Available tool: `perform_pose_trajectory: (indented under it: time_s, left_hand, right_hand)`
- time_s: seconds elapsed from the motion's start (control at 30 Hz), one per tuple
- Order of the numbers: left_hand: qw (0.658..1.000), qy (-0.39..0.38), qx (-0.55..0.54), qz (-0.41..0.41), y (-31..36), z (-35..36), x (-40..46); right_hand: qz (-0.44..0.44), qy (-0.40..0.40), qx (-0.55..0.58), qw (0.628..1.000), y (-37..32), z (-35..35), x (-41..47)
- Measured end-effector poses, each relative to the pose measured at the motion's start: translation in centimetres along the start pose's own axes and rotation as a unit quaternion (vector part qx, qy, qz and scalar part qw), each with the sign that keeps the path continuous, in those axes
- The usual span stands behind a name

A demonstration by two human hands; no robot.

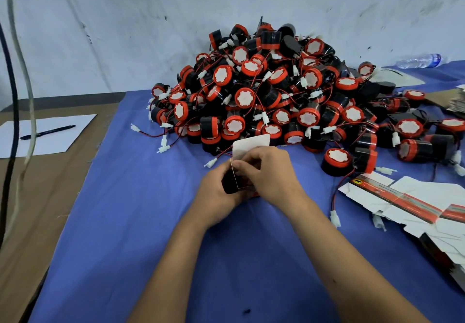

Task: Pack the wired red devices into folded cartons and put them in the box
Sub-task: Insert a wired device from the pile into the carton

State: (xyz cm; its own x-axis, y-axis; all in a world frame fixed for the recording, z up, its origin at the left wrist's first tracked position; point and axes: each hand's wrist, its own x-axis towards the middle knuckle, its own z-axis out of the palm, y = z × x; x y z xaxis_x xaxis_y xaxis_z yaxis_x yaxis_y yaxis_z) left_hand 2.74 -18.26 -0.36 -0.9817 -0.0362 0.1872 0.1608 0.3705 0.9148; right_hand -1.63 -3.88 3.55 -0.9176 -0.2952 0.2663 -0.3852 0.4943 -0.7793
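A big heap of wired red-and-black devices (276, 91) lies on the blue cloth against the wall. In front of it both hands hold one small carton (232, 181) with a black side and a white flap (250, 146) standing up at the far end. My left hand (216, 191) grips the carton from below and from the left. My right hand (266, 171) curls over its top, fingertips pinching at the flap's base. What is inside the carton is hidden. No outer box is in view.
Flat unfolded cartons (412, 204) lie stacked at the right edge, with loose devices (336, 161) and white plugs beside them. A white sheet with a pen (47, 132) lies at the left on brown card. Cables (15, 96) hang at far left. A water bottle (419, 61) lies at back right.
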Motion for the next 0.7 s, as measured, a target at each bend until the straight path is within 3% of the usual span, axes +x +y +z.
perform_pose_trajectory:
  time_s: [0.2, 0.47, 0.7]
  left_hand:
    - [1.000, -0.008, -0.012, 0.013, -0.3, -0.3, 0.2]
    - [1.000, 0.009, 0.016, 0.009, -0.2, -0.3, 0.1]
    - [1.000, 0.012, 0.020, 0.002, -0.3, -0.3, 0.2]
  right_hand:
    - [-0.064, -0.118, -0.085, 0.987, -0.5, -1.8, -0.3]
    - [-0.074, -0.014, -0.070, 0.995, -0.2, -0.2, -0.9]
    - [-0.124, -0.039, -0.125, 0.984, -0.3, 0.0, -1.3]
